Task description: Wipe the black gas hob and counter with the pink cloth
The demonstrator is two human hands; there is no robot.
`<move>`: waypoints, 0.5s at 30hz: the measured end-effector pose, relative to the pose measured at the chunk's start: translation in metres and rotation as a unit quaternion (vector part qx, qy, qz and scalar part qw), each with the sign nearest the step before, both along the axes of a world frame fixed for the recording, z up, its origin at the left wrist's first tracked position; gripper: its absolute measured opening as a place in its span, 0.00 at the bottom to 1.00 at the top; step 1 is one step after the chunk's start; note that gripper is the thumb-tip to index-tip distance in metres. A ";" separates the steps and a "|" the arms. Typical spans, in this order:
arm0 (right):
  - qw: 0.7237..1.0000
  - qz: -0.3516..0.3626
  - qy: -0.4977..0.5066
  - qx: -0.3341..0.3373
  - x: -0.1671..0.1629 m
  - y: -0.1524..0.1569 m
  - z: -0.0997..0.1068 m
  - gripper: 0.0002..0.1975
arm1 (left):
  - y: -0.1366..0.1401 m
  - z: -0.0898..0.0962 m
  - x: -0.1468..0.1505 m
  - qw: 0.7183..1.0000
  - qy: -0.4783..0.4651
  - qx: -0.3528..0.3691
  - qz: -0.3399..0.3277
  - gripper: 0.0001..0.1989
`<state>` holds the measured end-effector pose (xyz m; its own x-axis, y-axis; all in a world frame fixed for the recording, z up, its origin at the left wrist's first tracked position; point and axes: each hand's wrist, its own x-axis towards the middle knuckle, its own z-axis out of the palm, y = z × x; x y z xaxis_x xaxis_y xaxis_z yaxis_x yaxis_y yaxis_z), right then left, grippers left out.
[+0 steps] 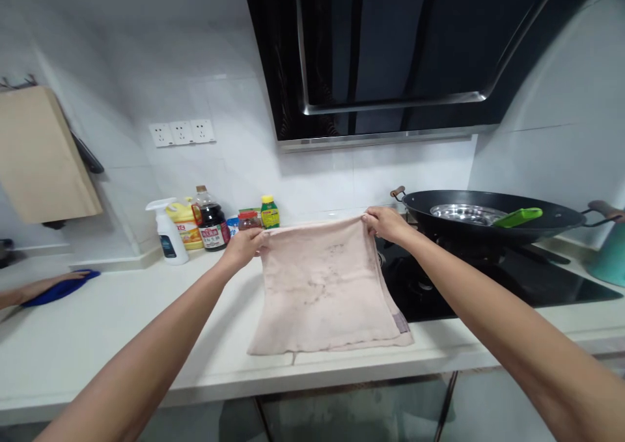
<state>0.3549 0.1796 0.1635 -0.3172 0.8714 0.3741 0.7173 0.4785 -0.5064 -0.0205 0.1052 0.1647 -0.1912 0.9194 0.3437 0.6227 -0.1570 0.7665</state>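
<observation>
A pale pink cloth (322, 292) with dark smudges is stretched between my two hands above the white countertop (209, 338). My left hand (245, 247) is closed on its upper left corner, and my right hand (383, 224) pinches the upper right corner. The cloth looks folded in layers, with a small grey tag near its lower right edge. Its lower part lies on the counter near the front edge, and its right side overlaps the black stove (415, 299).
Behind my left hand stand a spray bottle (168, 234), a yellow jug (188, 227), a dark sauce bottle (212, 224) and a green bottle (269, 213). A wok (551, 221) sits on the stove under the range hood (390, 51). Far left, another person's hand (46, 287) rests on a blue cloth (61, 291).
</observation>
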 end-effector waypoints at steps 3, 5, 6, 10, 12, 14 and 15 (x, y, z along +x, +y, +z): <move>0.998 0.054 -0.021 0.026 0.019 -0.021 -0.027 0.17 | -0.029 -0.021 -0.002 0.997 0.021 -0.037 -0.057 0.21; 0.994 0.096 -0.032 0.034 0.032 -0.044 -0.050 0.18 | -0.054 -0.040 -0.005 0.993 0.040 -0.067 -0.094 0.21; 0.992 0.115 -0.037 0.034 0.038 -0.057 -0.062 0.18 | -0.066 -0.051 -0.007 0.988 0.057 -0.084 -0.112 0.20; 0.980 0.182 -0.076 -0.017 0.051 -0.107 -0.108 0.21 | -0.099 -0.089 -0.021 0.956 0.140 -0.178 -0.187 0.21; 0.973 0.195 -0.113 -0.052 0.054 -0.123 -0.122 0.20 | -0.104 -0.099 -0.027 0.943 0.151 -0.212 -0.206 0.22; 0.971 0.189 -0.130 -0.067 0.056 -0.131 -0.128 0.19 | -0.103 -0.104 -0.032 0.946 0.158 -0.214 -0.188 0.25; 0.973 0.181 -0.127 -0.068 0.058 -0.131 -0.129 0.18 | -0.100 -0.105 -0.033 0.950 0.173 -0.206 -0.156 0.26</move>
<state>0.4129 0.0486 0.0342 -0.6794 0.7216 0.1331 0.6248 0.6641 -0.4107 -0.0530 0.0052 0.0596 0.1715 0.9830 -0.0653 0.8209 -0.1060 0.5611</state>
